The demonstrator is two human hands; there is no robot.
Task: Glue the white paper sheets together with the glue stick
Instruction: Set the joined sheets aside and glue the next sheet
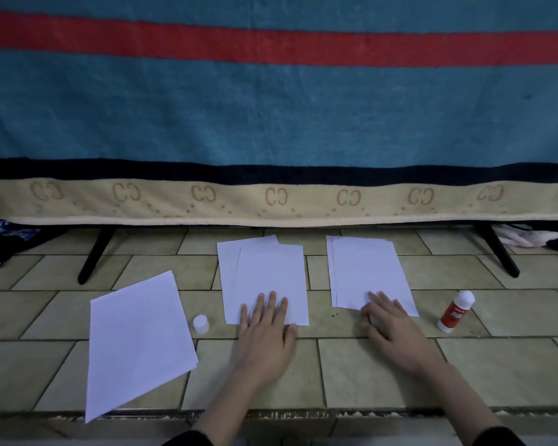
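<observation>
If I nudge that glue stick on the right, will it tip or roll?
The glue stick stands upright, tall on a narrow base, so a nudge would probably topple it. Its round body would then likely roll across the smooth tiles. It looks light.

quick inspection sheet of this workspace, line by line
surface: tiled floor, beige tiles with dark joints.
job's things: three lots of white paper: left stack lying askew, middle stack, right stack; glue stick uncapped at far right, its white cap between the left and middle stacks.
clutter: small dark specks between the middle and right stacks.
hands: left hand flat on the middle stack; right hand on the near edge of the right stack, fingers bent.
cables: nothing seen.
surroundings: striped blanket hanging behind, black legs under it, bundled cloth at far right.
</observation>
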